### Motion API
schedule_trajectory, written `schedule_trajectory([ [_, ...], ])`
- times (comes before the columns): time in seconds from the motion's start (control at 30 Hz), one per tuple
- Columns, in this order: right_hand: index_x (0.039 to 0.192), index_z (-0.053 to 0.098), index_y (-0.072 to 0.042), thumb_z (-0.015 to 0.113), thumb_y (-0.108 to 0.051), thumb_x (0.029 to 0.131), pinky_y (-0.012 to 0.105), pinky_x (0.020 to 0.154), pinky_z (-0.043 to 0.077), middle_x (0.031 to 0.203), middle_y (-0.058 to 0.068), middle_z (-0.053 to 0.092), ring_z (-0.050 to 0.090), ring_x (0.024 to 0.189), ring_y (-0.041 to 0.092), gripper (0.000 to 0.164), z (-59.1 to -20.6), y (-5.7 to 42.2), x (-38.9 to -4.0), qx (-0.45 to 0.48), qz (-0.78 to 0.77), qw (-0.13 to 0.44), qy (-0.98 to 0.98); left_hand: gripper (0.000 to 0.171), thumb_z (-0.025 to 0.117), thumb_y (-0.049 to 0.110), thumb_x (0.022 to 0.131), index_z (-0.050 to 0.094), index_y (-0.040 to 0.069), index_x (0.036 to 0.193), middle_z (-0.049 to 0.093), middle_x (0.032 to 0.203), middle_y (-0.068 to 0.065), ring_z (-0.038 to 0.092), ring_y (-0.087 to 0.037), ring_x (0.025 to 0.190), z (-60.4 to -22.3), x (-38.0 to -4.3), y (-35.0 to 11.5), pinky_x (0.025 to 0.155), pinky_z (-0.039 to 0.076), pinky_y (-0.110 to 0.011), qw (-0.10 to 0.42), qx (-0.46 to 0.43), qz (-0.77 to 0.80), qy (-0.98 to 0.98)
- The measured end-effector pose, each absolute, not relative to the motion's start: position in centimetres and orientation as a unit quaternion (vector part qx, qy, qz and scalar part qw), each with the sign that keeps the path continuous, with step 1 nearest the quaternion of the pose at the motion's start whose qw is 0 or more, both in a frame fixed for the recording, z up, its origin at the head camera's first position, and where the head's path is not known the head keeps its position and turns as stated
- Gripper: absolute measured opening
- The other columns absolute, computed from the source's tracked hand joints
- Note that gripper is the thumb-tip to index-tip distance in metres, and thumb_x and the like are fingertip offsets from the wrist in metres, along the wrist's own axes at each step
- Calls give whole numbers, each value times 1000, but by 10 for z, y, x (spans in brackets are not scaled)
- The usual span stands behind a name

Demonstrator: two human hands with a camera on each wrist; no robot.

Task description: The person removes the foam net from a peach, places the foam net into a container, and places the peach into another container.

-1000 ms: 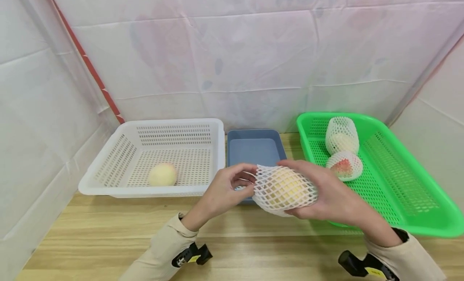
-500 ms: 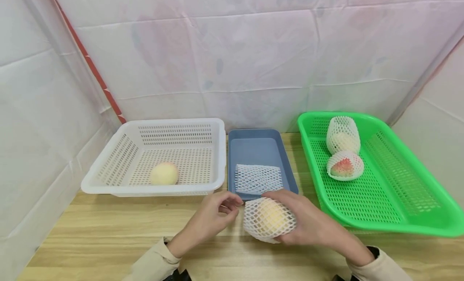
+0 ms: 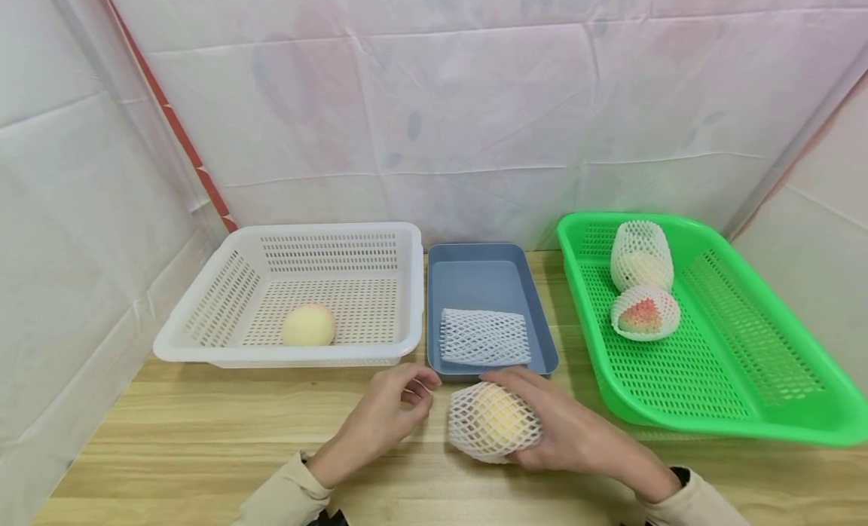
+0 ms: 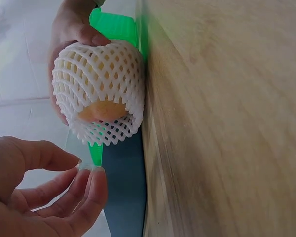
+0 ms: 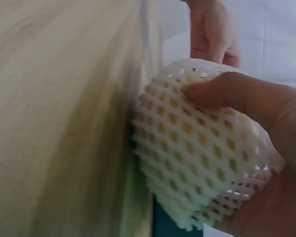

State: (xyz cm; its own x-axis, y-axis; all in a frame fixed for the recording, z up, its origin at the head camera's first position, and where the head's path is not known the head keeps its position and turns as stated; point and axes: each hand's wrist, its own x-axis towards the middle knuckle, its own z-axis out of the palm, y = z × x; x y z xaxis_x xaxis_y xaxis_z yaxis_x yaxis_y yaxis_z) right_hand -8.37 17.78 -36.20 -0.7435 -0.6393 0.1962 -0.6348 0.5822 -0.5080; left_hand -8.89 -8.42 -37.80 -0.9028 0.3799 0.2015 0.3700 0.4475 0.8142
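Note:
My right hand (image 3: pixel 566 432) grips a peach in a white foam net sleeve (image 3: pixel 495 422), low over the table in front of the blue tray. In the right wrist view the thumb (image 5: pixel 212 94) presses on the netting from the side. The sleeve's open end faces my left hand, and the peach's bare skin (image 4: pixel 103 111) shows through it in the left wrist view. My left hand (image 3: pixel 386 405) is just left of the sleeve, apart from it, its fingers loosely bent and holding nothing. A flat foam net sleeve (image 3: pixel 484 337) lies in the blue tray (image 3: pixel 475 277).
At the left stands a white perforated basket (image 3: pixel 332 285) with one bare peach (image 3: pixel 309 325) in it. On the right a green basket (image 3: pixel 719 345) holds two netted peaches (image 3: pixel 642 258). A pale cloth (image 3: pixel 407 119) hangs behind the wooden table (image 3: pixel 224 428).
My right hand has brought the netted peach down and leftward toward the table. My left hand has let go of the sleeve and drawn back, uncovering the flat sleeve in the tray.

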Motion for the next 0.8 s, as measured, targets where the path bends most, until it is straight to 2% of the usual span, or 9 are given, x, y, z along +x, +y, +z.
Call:
schedule_trajectory([
  [0.1,143,43,-16,89,-23,56,53,93,48,138,5,48,49,122,27,98,-355,180,-81,-361,-268,7,893,22,58,-12,81,64,-5,102,66,99,-15,64,-17,83,-377,-89,-86,73,55,-20,5,219,478,851],
  [0.23,144,40,-15,90,-29,58,52,97,46,141,4,45,46,128,27,101,-344,187,-79,-379,-258,-23,889,22,59,-11,82,64,-5,102,66,99,-14,64,-18,84,-376,-89,-90,74,55,-21,2,210,476,854],
  [0.37,145,39,-21,90,-34,62,54,96,45,143,3,45,44,130,28,99,-338,194,-77,-365,-257,-42,894,21,59,-11,81,65,-5,101,66,97,-13,64,-18,84,-376,-89,-95,74,55,-22,-3,203,472,858],
  [0.6,146,39,-20,88,-39,63,55,95,45,143,5,43,45,128,29,98,-351,188,-72,-372,-267,-4,889,22,59,-11,80,65,-6,101,67,96,-11,64,-17,82,-380,-87,-100,72,55,-20,0,198,463,864],
  [0.8,145,39,-20,88,-42,62,49,93,49,141,-2,43,50,122,21,99,-361,175,-71,-384,-260,9,886,24,60,-10,81,64,-7,104,67,97,-12,64,-16,81,-382,-87,-101,72,55,-20,8,194,460,866],
])
